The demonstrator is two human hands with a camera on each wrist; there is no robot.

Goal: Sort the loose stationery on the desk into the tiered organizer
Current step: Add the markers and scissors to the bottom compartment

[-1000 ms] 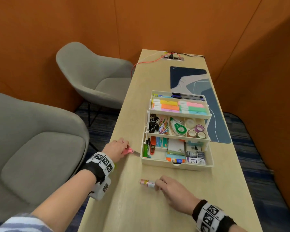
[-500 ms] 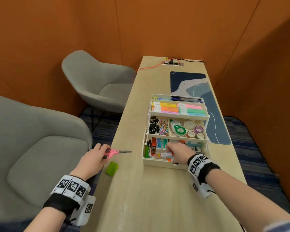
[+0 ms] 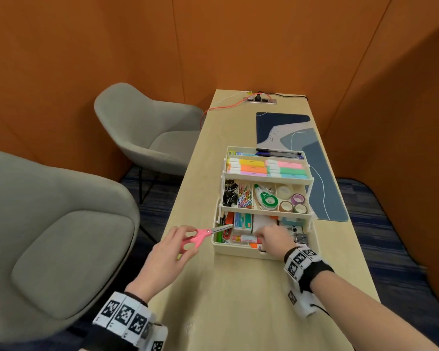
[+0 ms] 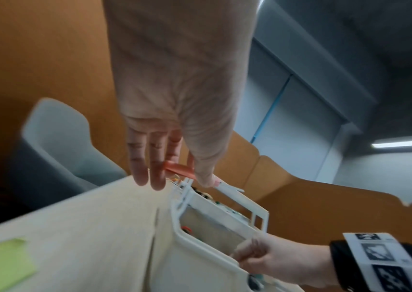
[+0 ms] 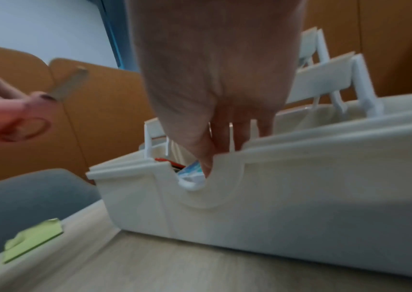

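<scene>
The white tiered organizer [image 3: 238, 252] [image 4: 200, 256] [image 5: 300, 187] stands open on the desk. My left hand [image 3: 173, 249] [image 4: 175, 177] grips pink-handled scissors [image 3: 198, 238] [image 4: 180, 170] [image 5: 20, 126] just left of it. The blade tips reach over the left rim of the bottom tier. My right hand [image 3: 271, 236] [image 5: 225, 118] reaches down into the bottom tier, fingertips hidden behind the front wall. A small tube [image 3: 243, 238] lies in that tier at my right fingers; whether they hold it is unclear. A green sticky-note pad [image 4: 0, 262] [image 5: 32, 241] lies on the desk under my left hand.
The top tier holds highlighters [image 3: 264, 168] and the middle tier holds clips and tape rolls [image 3: 292, 203]. A blue desk mat [image 3: 314, 153] lies behind the organizer on the right. Two grey chairs [image 3: 147, 133] stand left of the desk. A power strip [image 3: 260, 99] sits at the far end.
My left hand lifted the scissors and carried them right, up to the organizer's bottom tier. My right hand brought the tube from the desk into that tier and stays there.
</scene>
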